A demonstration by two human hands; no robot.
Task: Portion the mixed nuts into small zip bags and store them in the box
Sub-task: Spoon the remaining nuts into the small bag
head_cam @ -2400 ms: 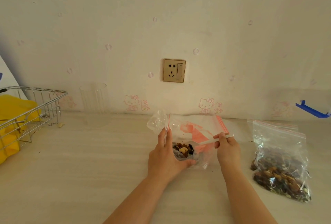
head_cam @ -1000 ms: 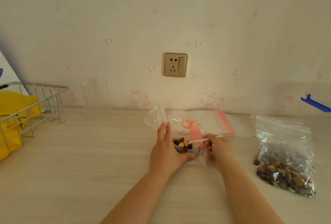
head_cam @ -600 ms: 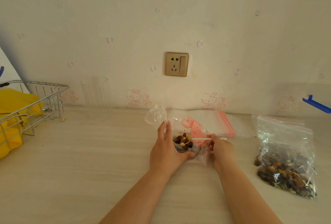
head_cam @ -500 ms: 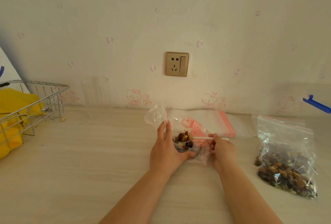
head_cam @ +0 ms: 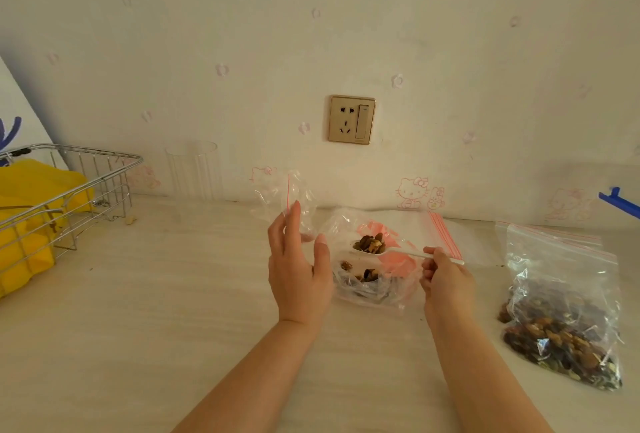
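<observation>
Item: small zip bag (head_cam: 294,200), clear thin film with a red seal line, held up at centre frame above the desk (head_cam: 138,311); left hand (head_cam: 298,270) raised, fingers nearly straight, fingertips and thumb pinching the bag's lower edge. Judged very light, limp and slippery; best taken at the stiffer zip strip, mouth held open. Item: white plastic spoon (head_cam: 391,250), loaded with mixed nuts (head_cam: 371,244), right of centre; right hand (head_cam: 446,280) curled round the handle end, pinching it. Spoon looks rigid but shallow; a tilt would probably spill the load. Item: open source bag (head_cam: 377,290), lying crumpled on the desk beneath the spoon, a few nuts visible inside; soft, apt to slide. Item: large filled zip bag (head_cam: 561,322), lower right, sagging under its contents, judged heavier. Item: wire basket (head_cam: 69,183) with yellow contents, far left. Item: clear tumbler (head_cam: 192,169) against the wall, upper left of centre. No storage box identifiable with certainty.
</observation>
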